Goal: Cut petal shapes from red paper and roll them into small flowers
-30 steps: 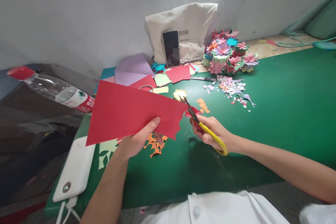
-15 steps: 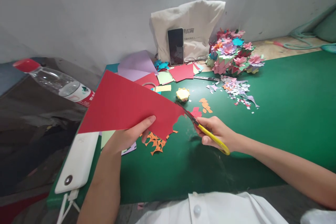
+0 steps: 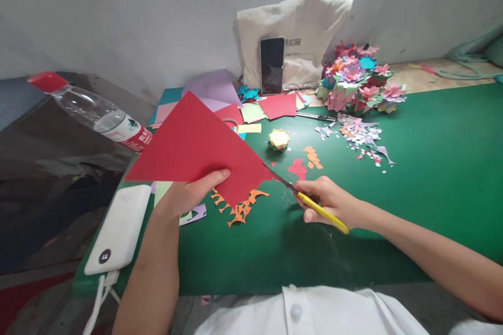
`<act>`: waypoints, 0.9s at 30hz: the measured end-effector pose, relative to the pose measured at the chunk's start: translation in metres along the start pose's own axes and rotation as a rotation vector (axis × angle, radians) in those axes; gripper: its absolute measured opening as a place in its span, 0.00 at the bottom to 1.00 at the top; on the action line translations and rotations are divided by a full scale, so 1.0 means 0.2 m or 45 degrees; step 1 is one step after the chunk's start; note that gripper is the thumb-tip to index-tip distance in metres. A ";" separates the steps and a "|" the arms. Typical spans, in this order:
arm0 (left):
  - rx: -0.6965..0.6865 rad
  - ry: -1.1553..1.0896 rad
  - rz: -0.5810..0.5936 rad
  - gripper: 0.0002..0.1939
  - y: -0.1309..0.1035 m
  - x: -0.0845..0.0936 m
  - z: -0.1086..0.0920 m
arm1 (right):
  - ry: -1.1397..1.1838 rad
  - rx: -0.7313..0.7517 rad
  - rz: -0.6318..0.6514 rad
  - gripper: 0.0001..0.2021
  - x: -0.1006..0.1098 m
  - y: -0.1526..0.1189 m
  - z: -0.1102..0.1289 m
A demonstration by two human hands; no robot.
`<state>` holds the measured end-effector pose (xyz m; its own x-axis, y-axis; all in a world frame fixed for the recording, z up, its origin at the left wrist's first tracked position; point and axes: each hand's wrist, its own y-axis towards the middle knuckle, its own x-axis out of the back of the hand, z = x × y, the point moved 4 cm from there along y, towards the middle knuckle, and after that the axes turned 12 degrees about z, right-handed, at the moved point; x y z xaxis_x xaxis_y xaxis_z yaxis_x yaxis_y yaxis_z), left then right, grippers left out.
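My left hand (image 3: pixel 196 191) pinches a sheet of red paper (image 3: pixel 192 141) by its lower edge, thumb on top. The sheet's right edge is cut in scallops. In my right hand (image 3: pixel 326 199) are scissors with yellow handles (image 3: pixel 324 213), their dark blades meeting the paper's right corner. Below that corner lie small red paper pieces (image 3: pixel 297 168), beside orange petal-shaped pieces (image 3: pixel 313 157). Orange offcuts (image 3: pixel 240 213) sit partly under the sheet. A small yellow folded-paper piece (image 3: pixel 279 139) stands behind the blades.
A clear bottle with a red cap (image 3: pixel 94 115) leans at the left, near a white power bank (image 3: pixel 120 227) with cables. At the back are a phone (image 3: pixel 272 65), a cloth bag (image 3: pixel 314 21), paper flowers (image 3: pixel 357 81), a utility knife (image 3: pixel 316 115) and paper scraps (image 3: pixel 359 133).
The red sheet has turned and shifted in my left hand, its top corner moving right. A tiny red scrap now shows on the table near the blades. The view has shifted slightly.
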<state>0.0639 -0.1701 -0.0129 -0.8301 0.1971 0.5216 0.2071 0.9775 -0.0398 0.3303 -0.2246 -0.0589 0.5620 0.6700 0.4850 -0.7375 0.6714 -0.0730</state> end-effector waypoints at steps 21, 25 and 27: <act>0.146 -0.006 0.028 0.09 -0.01 -0.01 -0.06 | 0.011 -0.118 0.158 0.24 -0.03 -0.01 0.00; 0.119 0.009 0.063 0.08 0.01 0.00 -0.04 | 0.036 -0.145 0.181 0.24 -0.03 -0.01 0.00; 0.092 0.016 0.085 0.09 0.02 0.00 -0.03 | 0.062 -0.158 0.189 0.24 -0.04 -0.01 0.00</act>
<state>0.0679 -0.1662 -0.0071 -0.8088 0.2617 0.5266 0.2236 0.9651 -0.1361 0.3267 -0.2309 -0.0622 0.4698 0.7771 0.4187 -0.7636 0.5957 -0.2488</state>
